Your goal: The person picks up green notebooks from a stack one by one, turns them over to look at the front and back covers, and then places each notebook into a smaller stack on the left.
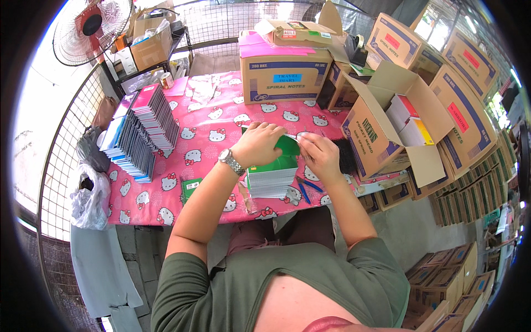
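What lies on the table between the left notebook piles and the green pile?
In the head view, one green notebook lies on the pink tablecloth there.

There are two hands (256, 144) (321, 157), one wristwatch (229, 160), one pair of pliers (302, 182) (two blue handles (305, 193) (315, 187)) and one fan (92, 25).

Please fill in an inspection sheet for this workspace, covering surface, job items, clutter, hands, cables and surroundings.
Surface: table under a pink cloth printed with white cartoon cats.
Job's things: stack of green-covered, white-paged notebooks near the front edge; blue-handled metal pliers to its right.
Clutter: crumpled white plastic bag at the left edge; brown tape roll at the back.
Hands: left hand palm down on the stack; right hand with fingertips pinched at its top, what they grip too small to tell.
Cables: nothing seen.
Surroundings: red-and-grey round fan, dark wire-mesh fence, open brown cardboard carton at right.
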`<state>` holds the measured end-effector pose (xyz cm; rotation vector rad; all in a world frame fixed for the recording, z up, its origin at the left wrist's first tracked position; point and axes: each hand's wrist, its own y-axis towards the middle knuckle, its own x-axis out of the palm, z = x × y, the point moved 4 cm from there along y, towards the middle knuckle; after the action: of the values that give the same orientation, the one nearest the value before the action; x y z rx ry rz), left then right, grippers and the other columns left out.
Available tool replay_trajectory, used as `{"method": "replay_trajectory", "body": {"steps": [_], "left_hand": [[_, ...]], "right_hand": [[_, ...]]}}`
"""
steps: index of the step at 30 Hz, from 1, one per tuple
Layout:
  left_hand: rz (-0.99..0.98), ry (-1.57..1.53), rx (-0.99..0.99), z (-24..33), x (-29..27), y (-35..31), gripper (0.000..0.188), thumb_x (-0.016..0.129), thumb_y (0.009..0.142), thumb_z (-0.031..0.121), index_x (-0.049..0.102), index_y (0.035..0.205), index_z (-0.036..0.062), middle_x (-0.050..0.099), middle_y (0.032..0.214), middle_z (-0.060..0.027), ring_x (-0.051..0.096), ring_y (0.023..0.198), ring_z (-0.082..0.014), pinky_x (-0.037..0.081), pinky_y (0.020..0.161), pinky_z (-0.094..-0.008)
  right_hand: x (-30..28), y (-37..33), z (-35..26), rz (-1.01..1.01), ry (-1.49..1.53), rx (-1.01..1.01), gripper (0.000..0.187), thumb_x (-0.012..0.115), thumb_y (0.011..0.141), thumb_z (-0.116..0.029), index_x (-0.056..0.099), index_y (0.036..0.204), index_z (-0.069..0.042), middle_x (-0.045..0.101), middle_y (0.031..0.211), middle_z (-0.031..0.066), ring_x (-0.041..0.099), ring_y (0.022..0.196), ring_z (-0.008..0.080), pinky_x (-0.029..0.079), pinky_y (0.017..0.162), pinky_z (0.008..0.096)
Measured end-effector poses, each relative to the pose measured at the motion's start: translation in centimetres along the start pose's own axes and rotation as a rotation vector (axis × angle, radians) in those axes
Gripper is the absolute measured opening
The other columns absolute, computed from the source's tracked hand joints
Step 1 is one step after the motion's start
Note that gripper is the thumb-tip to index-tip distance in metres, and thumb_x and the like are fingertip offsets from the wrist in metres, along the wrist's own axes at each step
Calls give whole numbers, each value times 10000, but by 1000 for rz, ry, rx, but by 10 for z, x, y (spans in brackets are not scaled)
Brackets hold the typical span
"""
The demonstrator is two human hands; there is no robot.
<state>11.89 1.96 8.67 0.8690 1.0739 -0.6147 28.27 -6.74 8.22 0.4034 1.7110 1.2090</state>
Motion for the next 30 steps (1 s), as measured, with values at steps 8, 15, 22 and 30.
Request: {"method": "replay_trajectory", "body": {"steps": [8, 15, 22, 30], "left_hand": [[127, -142, -24, 5, -5, -2, 231, 554, 981, 247, 534, 1138, 79, 690, 933, -141, 642, 969, -327, 383, 966, -462], [391, -510, -66, -13, 6, -7, 178, 508, 1018, 210, 455, 1043, 42, 642, 823, -192, 637, 842, -416, 484, 731, -490], [903, -877, -183, -44, -37, -54, 134, 491, 1035, 172, 501, 1077, 45, 555, 923, -108, 558, 874, -218, 460, 788, -354], [1924, -576, -843, -272, -80, -356, 121, 541, 955, 149, 608, 937, 50, 581, 758, -27, 555, 643, -151, 485, 618, -322]], "right_hand": [[4, -32, 41, -115, 1169, 917, 182, 674, 858, -185, 631, 849, -9, 592, 715, -2, 471, 582, 79, 368, 535, 238], [35, -45, 37, -748, 1154, 841, 199, 650, 785, -96, 730, 953, -25, 593, 740, -17, 466, 575, 88, 365, 548, 246], [34, -30, 11, -419, 449, 480, 223, 685, 836, 5, 738, 1052, 4, 554, 733, 46, 505, 652, 130, 410, 606, 272], [34, -33, 11, -373, 539, 690, 177, 679, 862, 4, 714, 1023, 69, 555, 755, 12, 468, 684, 74, 379, 613, 244]]}}
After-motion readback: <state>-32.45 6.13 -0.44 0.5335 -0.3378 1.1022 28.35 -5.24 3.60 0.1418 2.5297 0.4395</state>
